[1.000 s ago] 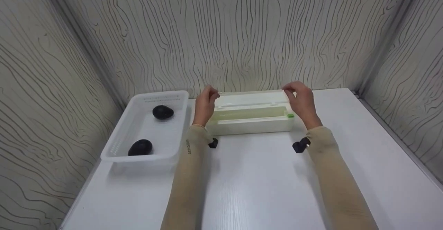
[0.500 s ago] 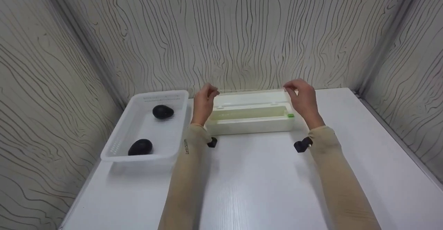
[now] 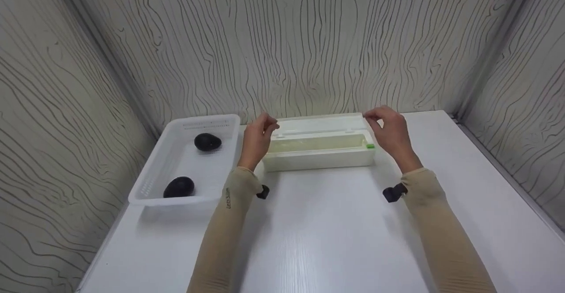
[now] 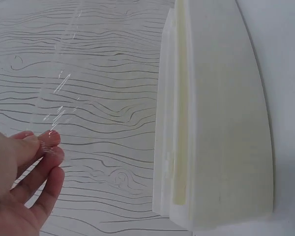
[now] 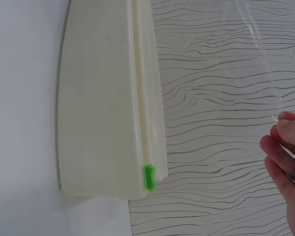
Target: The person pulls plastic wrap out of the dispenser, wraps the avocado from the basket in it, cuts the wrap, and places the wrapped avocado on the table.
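Note:
In the head view a long cream-white cling film dispenser (image 3: 322, 159) stands at the back of the table, its lid (image 3: 322, 126) tipped back. My left hand (image 3: 256, 142) is at the dispenser's left end, fingertips level with the lid's upper edge. At the right end is my right hand (image 3: 392, 132). Each hand pinches a corner of clear cling film (image 4: 61, 83) between thumb and fingers. The wrist views show the film stretched between the hands, with glints and creases along it. A green cutter slider (image 5: 149, 178) sits at the dispenser's right end.
To the left, a white perforated plastic basket (image 3: 145, 176) holds two dark avocado-shaped items, one toward the back (image 3: 207, 142) and one toward the front (image 3: 178, 187). A wood-grain patterned wall (image 3: 318, 41) rises close behind the dispenser. Side panels flank the white table (image 3: 326, 231).
Both wrists have shifted a little outward and back toward the person, the fingertips staying near the lid's upper corners. The dispenser, basket and its contents keep their places.

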{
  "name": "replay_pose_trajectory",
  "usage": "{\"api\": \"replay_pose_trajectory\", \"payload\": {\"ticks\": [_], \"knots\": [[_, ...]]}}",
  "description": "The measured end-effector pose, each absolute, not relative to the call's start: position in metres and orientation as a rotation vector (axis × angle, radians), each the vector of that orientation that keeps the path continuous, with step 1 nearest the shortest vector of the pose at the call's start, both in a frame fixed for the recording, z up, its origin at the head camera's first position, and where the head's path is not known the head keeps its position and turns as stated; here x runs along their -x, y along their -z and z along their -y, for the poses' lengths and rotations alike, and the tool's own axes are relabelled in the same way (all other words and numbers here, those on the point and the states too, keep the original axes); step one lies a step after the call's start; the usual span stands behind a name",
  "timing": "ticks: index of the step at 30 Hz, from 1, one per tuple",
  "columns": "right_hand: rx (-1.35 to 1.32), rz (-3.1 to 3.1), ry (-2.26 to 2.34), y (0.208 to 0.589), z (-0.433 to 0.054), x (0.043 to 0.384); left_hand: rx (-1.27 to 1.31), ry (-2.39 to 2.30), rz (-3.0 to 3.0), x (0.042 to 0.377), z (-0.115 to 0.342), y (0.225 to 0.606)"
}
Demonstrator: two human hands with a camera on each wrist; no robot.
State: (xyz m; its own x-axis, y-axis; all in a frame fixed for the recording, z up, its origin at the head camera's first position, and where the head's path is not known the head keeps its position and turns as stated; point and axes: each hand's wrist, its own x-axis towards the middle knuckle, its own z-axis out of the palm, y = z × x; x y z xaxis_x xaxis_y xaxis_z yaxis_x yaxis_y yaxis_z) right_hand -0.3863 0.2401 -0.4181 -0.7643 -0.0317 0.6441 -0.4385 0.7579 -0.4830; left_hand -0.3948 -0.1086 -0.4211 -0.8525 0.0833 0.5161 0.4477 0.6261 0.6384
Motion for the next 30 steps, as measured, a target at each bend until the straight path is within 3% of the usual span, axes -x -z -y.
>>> {"api": "replay_pose_trajectory", "payload": {"ticks": [23,30], "knots": [[-0.701,2.411,-0.65,0.444,-0.254,0.332,0.579,0.907,2.607,0.332,0.12,0.452],[-0.774,2.545,-0.595,0.456,-0.262,0.321,0.683,0.652,2.677,0.317,0.121,0.467]]}}
